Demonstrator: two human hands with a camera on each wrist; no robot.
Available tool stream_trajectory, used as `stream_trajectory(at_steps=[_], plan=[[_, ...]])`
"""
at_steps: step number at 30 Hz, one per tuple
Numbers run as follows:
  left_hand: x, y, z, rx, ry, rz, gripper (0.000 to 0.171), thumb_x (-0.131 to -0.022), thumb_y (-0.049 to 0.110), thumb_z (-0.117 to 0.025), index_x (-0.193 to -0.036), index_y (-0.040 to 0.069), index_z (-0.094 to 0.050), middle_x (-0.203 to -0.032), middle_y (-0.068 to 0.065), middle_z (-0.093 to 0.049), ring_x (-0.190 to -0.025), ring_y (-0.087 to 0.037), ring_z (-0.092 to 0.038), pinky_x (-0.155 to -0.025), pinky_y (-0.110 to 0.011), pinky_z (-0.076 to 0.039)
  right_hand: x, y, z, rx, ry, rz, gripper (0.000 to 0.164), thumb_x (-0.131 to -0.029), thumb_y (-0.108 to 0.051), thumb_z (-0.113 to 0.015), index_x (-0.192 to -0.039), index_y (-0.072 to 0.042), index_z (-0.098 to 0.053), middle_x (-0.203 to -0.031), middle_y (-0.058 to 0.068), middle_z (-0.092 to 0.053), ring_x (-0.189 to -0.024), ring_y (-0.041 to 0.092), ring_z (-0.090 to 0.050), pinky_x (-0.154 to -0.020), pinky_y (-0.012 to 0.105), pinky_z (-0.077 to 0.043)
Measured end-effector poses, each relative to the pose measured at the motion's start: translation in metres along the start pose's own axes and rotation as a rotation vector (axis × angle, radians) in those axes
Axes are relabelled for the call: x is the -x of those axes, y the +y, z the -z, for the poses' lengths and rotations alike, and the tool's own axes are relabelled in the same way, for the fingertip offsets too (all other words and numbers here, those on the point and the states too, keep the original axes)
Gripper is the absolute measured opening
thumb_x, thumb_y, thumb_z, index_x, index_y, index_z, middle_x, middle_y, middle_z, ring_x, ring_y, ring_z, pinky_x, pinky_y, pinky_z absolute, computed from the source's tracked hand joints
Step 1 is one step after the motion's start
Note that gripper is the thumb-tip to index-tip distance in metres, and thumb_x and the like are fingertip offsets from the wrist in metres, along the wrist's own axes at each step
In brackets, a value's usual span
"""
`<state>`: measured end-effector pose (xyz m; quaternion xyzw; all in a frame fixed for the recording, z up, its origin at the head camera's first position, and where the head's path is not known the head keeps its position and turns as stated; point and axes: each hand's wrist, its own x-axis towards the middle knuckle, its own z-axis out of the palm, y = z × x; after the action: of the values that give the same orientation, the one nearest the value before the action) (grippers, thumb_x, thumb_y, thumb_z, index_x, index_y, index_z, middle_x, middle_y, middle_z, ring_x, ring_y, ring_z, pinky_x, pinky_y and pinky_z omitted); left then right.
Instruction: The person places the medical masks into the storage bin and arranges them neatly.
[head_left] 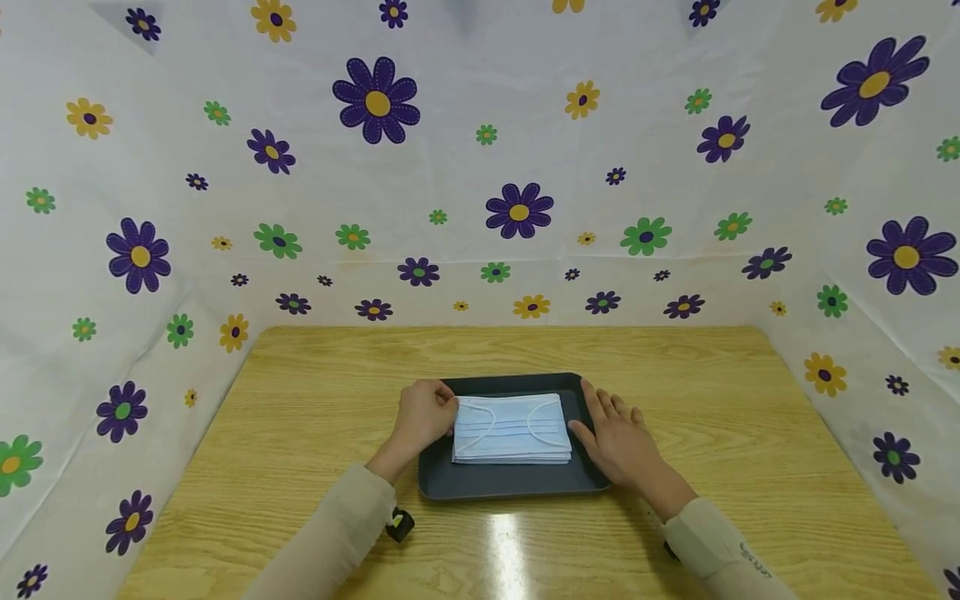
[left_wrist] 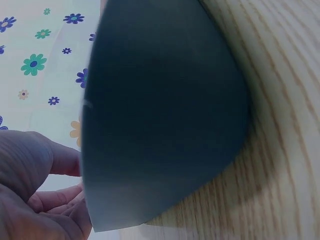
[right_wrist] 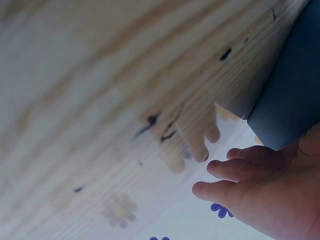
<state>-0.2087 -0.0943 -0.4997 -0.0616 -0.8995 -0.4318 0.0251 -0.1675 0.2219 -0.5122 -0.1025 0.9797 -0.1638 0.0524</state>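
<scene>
A small stack of light blue pleated face masks [head_left: 512,429] with white ear loops lies in a dark grey rectangular tray [head_left: 510,483]. Reaching over the tray's left rim, my left hand [head_left: 426,414] pinches the upper left corner of the masks between thumb and curled fingers. My right hand [head_left: 617,437] rests along the right rim with its fingers extended, the thumb over the inside near the masks. In the left wrist view the tray's outer wall [left_wrist: 165,110] hides the left fingertips. The right wrist view shows the spread right fingers [right_wrist: 225,172] beside the tray wall [right_wrist: 290,95].
The tray sits on a glossy wood-grain table [head_left: 315,400]. A white cloth with printed flowers [head_left: 442,167] hangs behind it and along both sides. A small black device [head_left: 400,526] is at the left wrist, below the sleeve [head_left: 330,525].
</scene>
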Motion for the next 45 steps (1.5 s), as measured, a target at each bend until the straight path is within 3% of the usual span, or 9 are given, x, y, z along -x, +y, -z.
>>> stream_trajectory(at_steps=[9, 16, 24, 28, 33, 39, 45], plan=[[0.000, -0.004, 0.007, 0.010, 0.070, -0.015, 0.014, -0.099, 0.010, -0.071, -0.095, -0.003, -0.076, -0.067, -0.007, -0.071, -0.049, -0.009, -0.063, -0.047, -0.024, -0.052, 0.000, 0.001, -0.001, -0.005, -0.007, -0.006, 0.074, -0.114, -0.046, -0.041, -0.169, -0.004, -0.012, -0.165, 0.035, -0.033, -0.152, 0.059, -0.029, -0.119, 0.079, -0.021], [-0.002, -0.016, 0.012, -0.056, 0.182, -0.101, 0.014, -0.099, 0.016, -0.072, -0.103, 0.004, -0.080, -0.085, -0.007, -0.076, -0.072, -0.015, -0.066, -0.065, -0.028, -0.055, -0.001, 0.003, -0.002, 0.000, 0.005, 0.001, 0.075, -0.114, -0.046, -0.041, -0.169, -0.004, -0.014, -0.164, 0.035, -0.034, -0.151, 0.059, -0.031, -0.118, 0.079, -0.022], [0.003, -0.023, 0.015, -0.026, 0.239, -0.217, 0.017, -0.098, 0.005, -0.071, -0.112, -0.004, -0.077, -0.097, -0.015, -0.078, -0.083, -0.026, -0.074, -0.073, -0.036, -0.063, -0.003, 0.004, -0.004, 0.003, 0.015, 0.005, 0.075, -0.113, -0.046, -0.042, -0.169, -0.003, -0.014, -0.164, 0.035, -0.035, -0.151, 0.059, -0.032, -0.118, 0.079, -0.023], [0.005, -0.027, 0.018, -0.105, 0.251, -0.250, 0.022, -0.099, 0.008, -0.071, -0.116, -0.005, -0.076, -0.107, -0.019, -0.079, -0.096, -0.034, -0.076, -0.083, -0.046, -0.063, -0.003, 0.003, -0.003, 0.003, 0.008, 0.003, 0.075, -0.113, -0.046, -0.042, -0.169, -0.004, -0.014, -0.164, 0.035, -0.034, -0.151, 0.059, -0.031, -0.118, 0.079, -0.022], [0.003, -0.035, 0.025, -0.236, 0.245, -0.283, 0.030, -0.101, 0.015, -0.071, -0.123, -0.005, -0.073, -0.120, -0.022, -0.077, -0.117, -0.043, -0.071, -0.100, -0.056, -0.057, -0.004, 0.002, -0.003, 0.022, 0.007, 0.001, 0.076, -0.113, -0.047, -0.042, -0.168, -0.003, -0.015, -0.164, 0.036, -0.033, -0.151, 0.059, -0.031, -0.118, 0.079, -0.022], [-0.004, -0.041, 0.036, -0.361, 0.198, -0.307, 0.042, -0.105, 0.023, -0.066, -0.132, -0.008, -0.067, -0.135, -0.029, -0.068, -0.137, -0.054, -0.054, -0.114, -0.066, -0.043, -0.007, 0.002, 0.003, 0.042, 0.022, 0.031, 0.076, -0.112, -0.046, -0.045, -0.166, 0.001, -0.020, -0.163, 0.037, -0.034, -0.150, 0.062, -0.031, -0.117, 0.081, -0.023], [-0.009, -0.040, 0.043, -0.437, 0.075, -0.210, 0.059, -0.110, 0.039, -0.053, -0.151, -0.003, -0.052, -0.158, -0.031, -0.047, -0.156, -0.055, -0.027, -0.126, -0.071, -0.018, -0.013, 0.000, 0.011, 0.026, 0.027, 0.034, 0.074, -0.113, -0.049, -0.042, -0.164, 0.002, -0.026, -0.164, 0.036, -0.033, -0.150, 0.062, -0.030, -0.116, 0.082, -0.021]])
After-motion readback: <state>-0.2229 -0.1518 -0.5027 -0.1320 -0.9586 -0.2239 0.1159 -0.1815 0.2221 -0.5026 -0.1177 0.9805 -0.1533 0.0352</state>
